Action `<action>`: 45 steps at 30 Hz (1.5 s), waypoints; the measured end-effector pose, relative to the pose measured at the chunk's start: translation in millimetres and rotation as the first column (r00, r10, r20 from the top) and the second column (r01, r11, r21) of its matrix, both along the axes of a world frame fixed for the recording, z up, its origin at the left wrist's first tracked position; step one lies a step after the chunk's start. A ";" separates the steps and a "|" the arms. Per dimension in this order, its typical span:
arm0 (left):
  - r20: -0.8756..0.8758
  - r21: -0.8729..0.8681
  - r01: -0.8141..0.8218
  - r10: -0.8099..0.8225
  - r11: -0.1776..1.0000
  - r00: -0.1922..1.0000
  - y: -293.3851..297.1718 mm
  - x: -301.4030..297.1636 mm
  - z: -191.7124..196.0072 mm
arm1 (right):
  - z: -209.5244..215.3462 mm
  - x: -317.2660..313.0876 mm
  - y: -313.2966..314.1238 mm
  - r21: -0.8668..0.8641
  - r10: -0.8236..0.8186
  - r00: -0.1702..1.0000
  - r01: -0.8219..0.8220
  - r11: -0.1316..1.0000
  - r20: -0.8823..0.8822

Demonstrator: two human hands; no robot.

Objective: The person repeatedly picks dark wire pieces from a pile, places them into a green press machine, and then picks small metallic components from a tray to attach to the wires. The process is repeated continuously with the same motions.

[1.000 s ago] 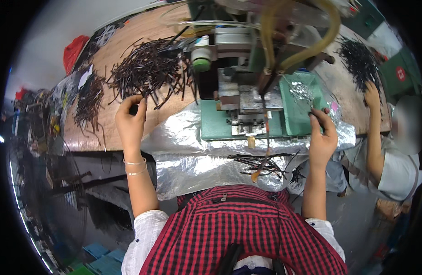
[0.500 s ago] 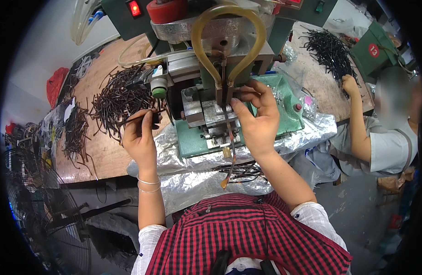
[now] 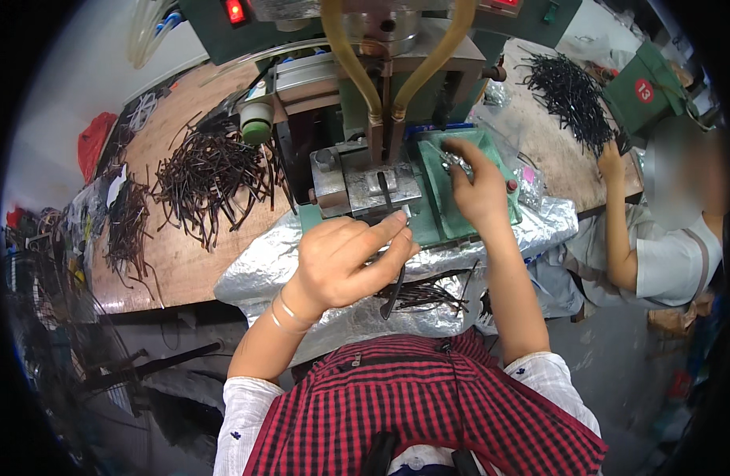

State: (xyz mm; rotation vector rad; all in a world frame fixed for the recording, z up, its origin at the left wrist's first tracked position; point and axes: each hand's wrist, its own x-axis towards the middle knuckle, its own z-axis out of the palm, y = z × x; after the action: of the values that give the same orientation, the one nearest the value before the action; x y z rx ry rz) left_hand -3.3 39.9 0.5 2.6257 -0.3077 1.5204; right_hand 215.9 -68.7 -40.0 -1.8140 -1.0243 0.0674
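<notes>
My left hand [image 3: 341, 258] is at the front of the metal fixture [image 3: 404, 186], thumb and forefinger pinching a dark, slim strip with a bent end that looks like an eyeglass temple [image 3: 394, 295]. One end of this temple lies on the fixture, under the two upright metal prongs [image 3: 386, 139] of the machine; the bent end hangs below my fingers. Over the green tray [image 3: 480, 226] to the right, my right hand [image 3: 488, 190] has thumb and forefinger apart. Small shiny metal pieces [image 3: 454, 159] lie in the tray by its fingertips.
A heap of dark temples [image 3: 210, 178] lies left on the wooden table, with a smaller bundle [image 3: 131, 226] beside it. More temples [image 3: 428, 293] rest on silver foil [image 3: 262, 262] near my lap. Yellowish tubes [image 3: 436, 59] loop above. Another person's hand [image 3: 611, 163] touches a black heap [image 3: 567, 91].
My left hand has come from the left heap to the fixture with a dark temple. My right hand has left the amber-ended temple and moved over the tray. The prongs have risen.
</notes>
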 end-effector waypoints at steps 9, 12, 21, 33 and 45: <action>-0.016 0.014 0.011 -0.011 1.000 1.000 3.7 2.8 -2.7 | -25.1 31.3 -48.9 0.190 -0.175 0.981 0.189 0.963 -0.090; -0.003 -0.009 0.006 -0.006 1.000 1.000 4.4 1.0 -5.7 | -39.3 30.3 -60.8 -0.005 -0.136 0.987 0.137 0.991 0.087; -0.017 -0.184 -0.049 0.046 0.982 0.999 -11.6 -10.9 -18.4 | -32.4 3.9 -47.8 -0.209 -0.113 0.924 0.200 0.957 0.365; -0.659 -0.140 -0.929 0.669 0.341 0.345 164.2 -48.4 -65.2 | -14.7 -15.4 -40.1 0.117 -0.076 0.996 0.069 0.991 0.051; -0.758 -0.016 -0.913 0.591 0.407 0.277 167.5 -109.8 -97.4 | -47.3 7.0 -92.1 0.163 -0.111 0.958 0.157 0.974 -0.263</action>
State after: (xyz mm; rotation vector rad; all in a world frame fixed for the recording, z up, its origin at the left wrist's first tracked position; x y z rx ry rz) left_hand -113.1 207.4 -96.9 2.6844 1.4790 0.4004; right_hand 223.0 -160.8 -87.3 -1.6537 -0.7021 0.1148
